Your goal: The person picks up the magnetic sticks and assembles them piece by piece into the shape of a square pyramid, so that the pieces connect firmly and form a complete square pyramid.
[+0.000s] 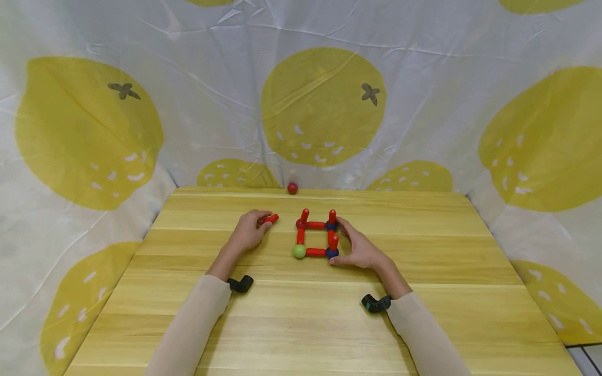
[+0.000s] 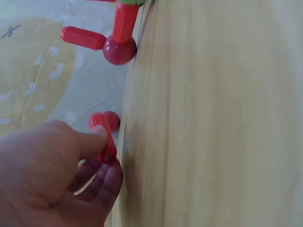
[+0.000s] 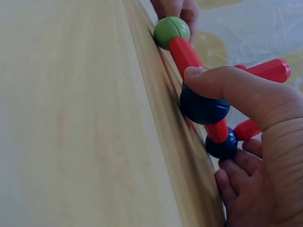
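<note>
A square frame of red magnetic rods (image 1: 316,252) and balls lies on the table. Its corners are a green ball (image 1: 299,251), a dark red ball (image 1: 301,224) and two blue balls (image 1: 332,253). Short red rods stand up from the dark red ball and both blue balls; none rises from the green one. My right hand (image 1: 359,249) grips the frame's right side, thumb at the near blue ball (image 3: 204,106), fingers by the far blue ball (image 3: 221,144). Left of the frame, my left hand (image 1: 250,230) pinches a loose red rod (image 2: 108,144) between thumb and fingers.
A loose red ball (image 1: 292,188) sits at the back edge of the wooden table (image 1: 301,318). Behind the table hangs a white cloth (image 1: 226,104) with yellow lemon prints. Black cameras are strapped to both wrists.
</note>
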`<state>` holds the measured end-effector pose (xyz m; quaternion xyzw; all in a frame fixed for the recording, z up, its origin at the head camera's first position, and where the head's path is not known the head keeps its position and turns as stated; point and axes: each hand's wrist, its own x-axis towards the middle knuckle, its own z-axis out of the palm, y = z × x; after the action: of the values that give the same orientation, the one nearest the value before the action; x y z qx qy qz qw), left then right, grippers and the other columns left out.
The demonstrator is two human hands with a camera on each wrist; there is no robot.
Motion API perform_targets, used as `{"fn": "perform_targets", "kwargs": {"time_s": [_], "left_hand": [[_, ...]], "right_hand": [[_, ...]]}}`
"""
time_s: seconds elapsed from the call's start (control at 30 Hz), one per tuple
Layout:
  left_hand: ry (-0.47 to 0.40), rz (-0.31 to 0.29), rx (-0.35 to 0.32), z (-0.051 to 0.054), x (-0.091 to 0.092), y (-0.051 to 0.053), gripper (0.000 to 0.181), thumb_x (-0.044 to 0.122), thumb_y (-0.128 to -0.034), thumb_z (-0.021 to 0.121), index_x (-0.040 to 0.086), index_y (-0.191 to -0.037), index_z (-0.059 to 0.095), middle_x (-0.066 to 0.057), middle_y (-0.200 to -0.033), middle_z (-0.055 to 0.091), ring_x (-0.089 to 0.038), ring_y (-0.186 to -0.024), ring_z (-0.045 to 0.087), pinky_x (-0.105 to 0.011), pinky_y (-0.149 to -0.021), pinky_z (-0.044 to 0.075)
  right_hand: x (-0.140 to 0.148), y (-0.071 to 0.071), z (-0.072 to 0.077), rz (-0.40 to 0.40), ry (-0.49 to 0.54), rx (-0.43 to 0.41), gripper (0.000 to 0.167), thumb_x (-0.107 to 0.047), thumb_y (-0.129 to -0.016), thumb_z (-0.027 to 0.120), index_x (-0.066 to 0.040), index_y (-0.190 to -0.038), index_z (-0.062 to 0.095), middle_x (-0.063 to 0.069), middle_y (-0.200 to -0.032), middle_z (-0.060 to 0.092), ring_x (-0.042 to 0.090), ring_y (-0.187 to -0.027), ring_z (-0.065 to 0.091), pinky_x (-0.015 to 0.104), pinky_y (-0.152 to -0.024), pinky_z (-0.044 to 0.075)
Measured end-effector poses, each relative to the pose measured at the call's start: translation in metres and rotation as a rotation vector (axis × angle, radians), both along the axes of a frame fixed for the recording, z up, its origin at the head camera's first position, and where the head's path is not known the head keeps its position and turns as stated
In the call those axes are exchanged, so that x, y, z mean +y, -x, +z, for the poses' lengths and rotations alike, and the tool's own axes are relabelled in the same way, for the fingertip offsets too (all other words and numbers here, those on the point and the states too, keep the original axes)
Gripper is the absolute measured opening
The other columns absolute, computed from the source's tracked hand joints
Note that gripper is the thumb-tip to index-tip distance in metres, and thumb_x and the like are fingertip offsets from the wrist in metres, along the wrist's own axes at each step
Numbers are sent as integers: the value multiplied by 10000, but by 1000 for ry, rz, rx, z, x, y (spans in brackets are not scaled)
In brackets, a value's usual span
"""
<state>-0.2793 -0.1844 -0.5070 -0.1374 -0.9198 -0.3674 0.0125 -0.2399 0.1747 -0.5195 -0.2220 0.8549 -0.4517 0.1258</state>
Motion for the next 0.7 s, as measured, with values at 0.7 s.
{"fn": "perform_targets", "kwargs": {"time_s": [0.7], "left_hand": [[-307,-344,-148,11,42,-49,263,131,-993,693,100,-1254,680,-49,-1198,702,-204,-1134,688,-311,-1007,563]], "right_hand": [[-2,2,-2,11,14,23,1191,-359,-768,910,-197,-1662,140,108,-1693,274,362,-1526,340,547,-1256,264]]}}
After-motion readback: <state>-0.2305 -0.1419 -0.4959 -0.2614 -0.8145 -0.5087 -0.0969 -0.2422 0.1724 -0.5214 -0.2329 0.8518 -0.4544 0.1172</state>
